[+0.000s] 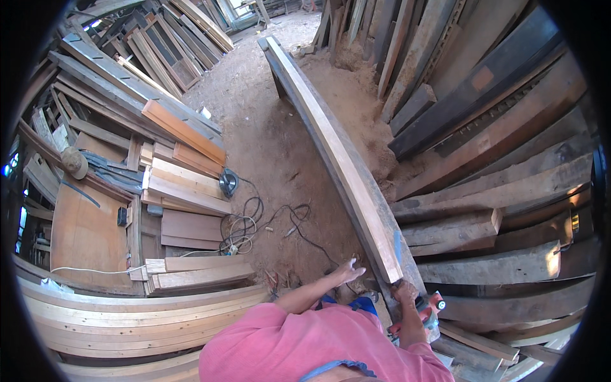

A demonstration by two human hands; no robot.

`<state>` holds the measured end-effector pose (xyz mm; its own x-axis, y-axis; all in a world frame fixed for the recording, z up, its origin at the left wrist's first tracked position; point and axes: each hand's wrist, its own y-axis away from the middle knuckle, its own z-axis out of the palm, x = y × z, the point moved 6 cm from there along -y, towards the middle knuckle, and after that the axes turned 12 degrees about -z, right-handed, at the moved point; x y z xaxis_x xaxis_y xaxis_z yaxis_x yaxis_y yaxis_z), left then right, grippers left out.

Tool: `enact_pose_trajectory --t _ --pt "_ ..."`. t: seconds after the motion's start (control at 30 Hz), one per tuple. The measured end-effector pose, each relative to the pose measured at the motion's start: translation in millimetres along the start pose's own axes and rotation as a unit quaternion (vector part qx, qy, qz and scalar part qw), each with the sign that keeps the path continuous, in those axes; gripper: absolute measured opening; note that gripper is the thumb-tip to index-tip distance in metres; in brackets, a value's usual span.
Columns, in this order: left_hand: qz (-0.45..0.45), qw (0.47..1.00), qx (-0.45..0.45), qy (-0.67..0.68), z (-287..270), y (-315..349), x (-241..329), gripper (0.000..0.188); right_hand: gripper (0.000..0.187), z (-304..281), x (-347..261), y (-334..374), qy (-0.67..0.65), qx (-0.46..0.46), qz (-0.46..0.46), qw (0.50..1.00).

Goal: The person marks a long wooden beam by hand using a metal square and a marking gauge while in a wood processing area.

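A long pale timber beam [337,143] lies along a narrow, weathered wooden bench [400,223] that runs away from me. My right hand [405,291] is at the beam's near end, fingers curled around something small and dark that I cannot make out. Beside my right forearm rests a red and teal power tool [433,305], partly hidden by the arm. My left hand [347,272] hovers left of the bench, fingers apart and holding nothing. A thin blue strip [397,245] lies along the beam's right side near that end.
Black cables [293,219] and a white cord tangle on the dusty floor at left, near a round dark tool [228,183]. Cut boards [191,184] are stacked at left; long planks [146,318] lie at lower left. Heavy old timbers [484,267] crowd the right side.
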<state>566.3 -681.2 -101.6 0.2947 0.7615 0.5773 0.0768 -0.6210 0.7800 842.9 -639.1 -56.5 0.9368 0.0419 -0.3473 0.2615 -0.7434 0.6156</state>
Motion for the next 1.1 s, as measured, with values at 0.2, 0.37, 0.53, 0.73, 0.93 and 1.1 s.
enact_pose_trajectory --t 0.2,0.37,0.53,0.73,0.93,1.1 --pt "-0.089 0.978 0.122 0.141 38 2 104 0.123 0.056 10 10 -6 0.06 -0.008 0.045 0.997" --pt "-0.11 0.952 0.263 0.109 57 -23 120 0.121 0.057 10 11 -12 0.091 0.003 0.012 0.996" --pt "-0.06 0.967 0.129 0.211 53 -24 114 0.068 0.053 10 16 -18 0.064 -0.007 0.001 0.998" --pt "0.081 0.852 -0.104 0.507 14 43 85 0.051 0.057 18 30 -25 0.001 0.01 0.006 1.0" --pt "0.156 0.802 -0.214 0.535 -37 178 160 0.058 0.047 22 50 -70 -0.351 0.234 -0.117 0.899" --pt "0.337 0.729 -0.284 0.524 -100 290 245 0.069 0.049 -169 -117 47 -0.807 0.147 -0.215 0.53"
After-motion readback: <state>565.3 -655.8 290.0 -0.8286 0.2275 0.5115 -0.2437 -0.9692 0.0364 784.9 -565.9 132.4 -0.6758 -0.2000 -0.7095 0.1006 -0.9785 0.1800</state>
